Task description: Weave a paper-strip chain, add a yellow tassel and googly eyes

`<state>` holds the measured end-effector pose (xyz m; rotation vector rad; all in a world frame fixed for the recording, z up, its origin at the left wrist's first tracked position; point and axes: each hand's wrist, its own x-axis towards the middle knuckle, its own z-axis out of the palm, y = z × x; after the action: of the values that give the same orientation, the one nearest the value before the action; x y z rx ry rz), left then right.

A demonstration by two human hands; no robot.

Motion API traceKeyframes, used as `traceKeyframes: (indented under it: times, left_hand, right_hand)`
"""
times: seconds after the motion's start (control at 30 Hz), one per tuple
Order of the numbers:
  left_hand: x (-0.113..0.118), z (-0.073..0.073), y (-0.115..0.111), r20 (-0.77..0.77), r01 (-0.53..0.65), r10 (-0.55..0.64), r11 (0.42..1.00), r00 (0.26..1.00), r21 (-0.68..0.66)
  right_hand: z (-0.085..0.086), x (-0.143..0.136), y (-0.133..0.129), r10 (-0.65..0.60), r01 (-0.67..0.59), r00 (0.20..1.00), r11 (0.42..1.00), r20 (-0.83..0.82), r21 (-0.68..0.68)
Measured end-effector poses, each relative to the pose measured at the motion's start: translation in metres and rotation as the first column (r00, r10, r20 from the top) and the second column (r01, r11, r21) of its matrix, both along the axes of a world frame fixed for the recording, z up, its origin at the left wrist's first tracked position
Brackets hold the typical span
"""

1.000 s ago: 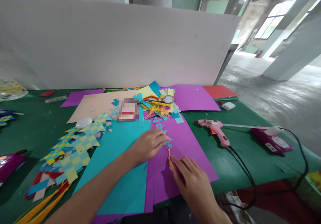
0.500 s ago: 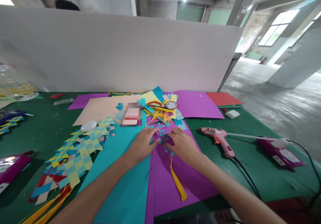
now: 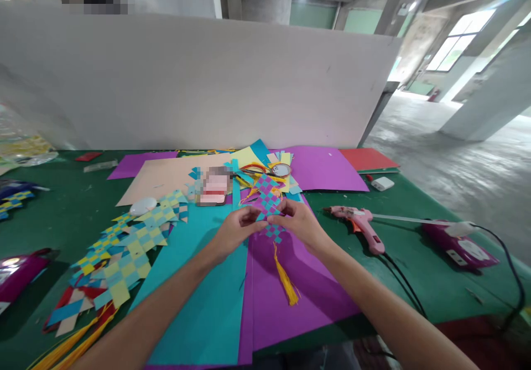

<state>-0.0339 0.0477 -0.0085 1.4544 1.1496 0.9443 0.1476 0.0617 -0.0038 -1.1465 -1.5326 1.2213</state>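
Observation:
A woven paper ornament [image 3: 266, 189] in a purple and teal check is held up between my two hands. My left hand [image 3: 234, 230] pinches its left edge with thumb and fingers. On the other edge, my right hand [image 3: 305, 226] grips it the same way. From its lower end hangs a yellow tassel [image 3: 285, 281]. Beneath it lie a large purple sheet [image 3: 298, 320] and a teal sheet [image 3: 194, 309], side by side.
A pink glue gun [image 3: 363, 229] with its cord lies to the right, near a magenta box [image 3: 460, 245]. Woven yellow-and-blue paper pieces [image 3: 133, 243] are heaped on the left. Scissors [image 3: 254, 167] lie behind my hands. A white partition [image 3: 186, 82] rises behind the green table [image 3: 332, 290].
The ornament has come up off the purple sheet, its top now tilted up between my hands. My fingers have closed on its edges, and the tassel has shifted up and slightly left.

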Motion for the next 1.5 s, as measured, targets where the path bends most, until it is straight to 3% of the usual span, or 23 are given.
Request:
traceKeyframes:
  times: [0.13, 0.27, 0.5, 0.57, 0.67, 0.7, 0.73, 0.77, 0.83, 0.87, 0.9, 1.0, 1.13, 1.3, 1.5]
  left_hand:
    - [-0.001, 0.004, -0.001, 0.027, 0.001, -0.002, 1.000, 1.000, 0.031]
    - [-0.005, 0.003, 0.001, 0.106, -0.125, 0.120, 0.991, 0.987, 0.039]
    - [-0.010, 0.001, 0.004, 0.218, -0.206, 0.197, 0.978, 0.956, 0.021]
    - [-0.011, 0.001, 0.003, 0.241, -0.196, 0.184, 0.980, 0.953, 0.027]
    - [-0.011, 0.003, 0.001, 0.273, -0.176, 0.162, 0.984, 0.948, 0.027]
    - [-0.010, 0.004, 0.000, 0.280, -0.172, 0.158, 0.985, 0.947, 0.026]
    - [-0.010, 0.004, -0.001, 0.288, -0.169, 0.155, 0.985, 0.945, 0.025]
    - [-0.009, 0.004, -0.001, 0.297, -0.164, 0.149, 0.986, 0.943, 0.026]
    - [-0.007, 0.004, -0.002, 0.316, -0.152, 0.136, 0.988, 0.939, 0.025]
    - [-0.006, 0.004, -0.003, 0.325, -0.148, 0.132, 0.989, 0.936, 0.024]
    - [-0.006, 0.004, -0.003, 0.331, -0.144, 0.129, 0.989, 0.935, 0.022]
    - [-0.004, 0.004, -0.004, 0.334, -0.139, 0.125, 0.990, 0.934, 0.018]
    - [-0.005, 0.005, -0.005, 0.313, -0.148, 0.128, 0.988, 0.941, 0.040]
    - [-0.005, 0.007, -0.007, 0.246, -0.151, 0.125, 0.985, 0.961, 0.089]
    - [-0.001, 0.011, -0.010, 0.167, -0.143, 0.122, 0.982, 0.978, 0.121]
  right_hand:
    - [0.006, 0.002, -0.003, 0.171, -0.175, 0.975, 0.985, 0.143, 0.016]
    - [0.009, 0.017, -0.011, 0.415, -0.399, 0.884, 0.910, 0.214, -0.114]
    - [0.013, 0.053, -0.053, 0.465, -0.422, 0.823, 0.885, 0.326, -0.197]
    - [0.016, 0.065, -0.066, 0.594, -0.528, 0.738, 0.804, 0.322, -0.274]
    - [0.026, 0.080, -0.074, 0.806, -0.699, 0.522, 0.592, 0.281, -0.400]
    - [0.029, 0.083, -0.073, 0.811, -0.723, 0.503, 0.584, 0.297, -0.369]
    - [0.032, 0.084, -0.070, 0.771, -0.709, 0.540, 0.633, 0.337, -0.310]
    - [0.034, 0.082, -0.065, 0.679, -0.648, 0.625, 0.726, 0.384, -0.231]
    - [0.034, 0.072, -0.054, 0.397, -0.402, 0.815, 0.912, 0.423, -0.083]
    - [0.032, 0.064, -0.048, 0.273, -0.282, 0.876, 0.959, 0.397, -0.037]
    - [0.028, 0.055, -0.043, 0.213, -0.220, 0.913, 0.975, 0.348, -0.019]
    - [0.017, 0.028, -0.032, 0.274, -0.279, 0.937, 0.960, 0.215, -0.007]
    - [0.012, 0.004, -0.030, 0.248, -0.260, 0.945, 0.965, 0.214, 0.028]
    - [0.013, -0.002, -0.031, 0.169, -0.169, 0.980, 0.986, 0.109, -0.011]
    - [0.008, -0.003, -0.032, 0.162, -0.160, 0.984, 0.987, 0.070, -0.034]
